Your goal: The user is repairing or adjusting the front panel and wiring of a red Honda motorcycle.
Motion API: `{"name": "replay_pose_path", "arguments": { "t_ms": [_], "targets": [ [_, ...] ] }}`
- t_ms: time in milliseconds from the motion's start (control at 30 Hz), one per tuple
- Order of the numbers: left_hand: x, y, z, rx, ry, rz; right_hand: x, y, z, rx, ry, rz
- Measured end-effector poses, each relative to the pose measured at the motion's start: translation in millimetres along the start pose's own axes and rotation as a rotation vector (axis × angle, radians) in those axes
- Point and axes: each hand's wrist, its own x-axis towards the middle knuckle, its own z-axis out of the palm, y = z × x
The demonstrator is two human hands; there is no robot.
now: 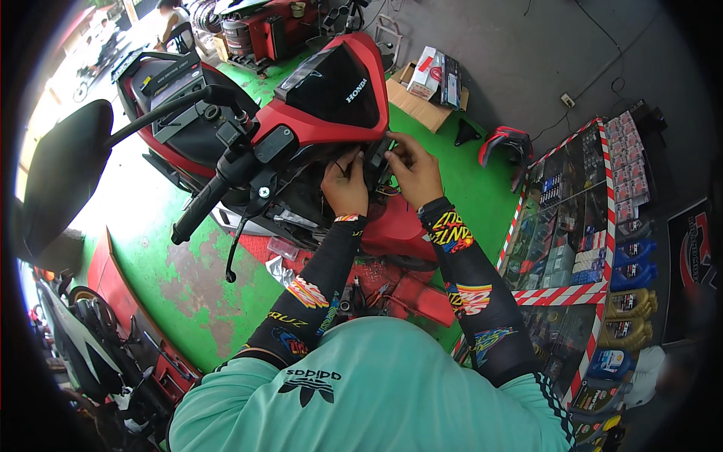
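Note:
A red and black scooter point(331, 113) stands in front of me with its front dash area partly opened. My left hand point(345, 184) is bent at the lower edge of the front cowl, its thumb and fingers closed near a black part point(377, 155); what exactly they grip I cannot make out. My right hand point(409, 169) is just right of it, pinching the same small black part, with coloured wires point(388, 184) hanging below. A handlebar grip point(199, 207), brake lever point(237, 245) and mirror point(64, 166) are to the left. Below lie tools point(361, 297) and a red tray point(414, 297).
Green floor point(173, 271) surrounds the scooter. A striped glass display case point(557, 218) with oil bottles point(629, 316) is on the right. A cardboard box point(414, 98) and red helmet point(504, 151) sit behind. Another motorcycle point(79, 339) is at left; a person point(169, 22) is at the back.

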Motion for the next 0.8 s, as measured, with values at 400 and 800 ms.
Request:
{"name": "replay_pose_path", "arguments": {
  "t_ms": [400, 800],
  "targets": [
    [2, 12, -36, 0.078, -0.096, 0.048, -23, -3, 7, 0.110, 0.019, 0.036],
    [-14, 18, -88, 0.099, -0.298, 0.069, -79, -16, 34, -0.311, 0.026, -0.220]
  ]
}}
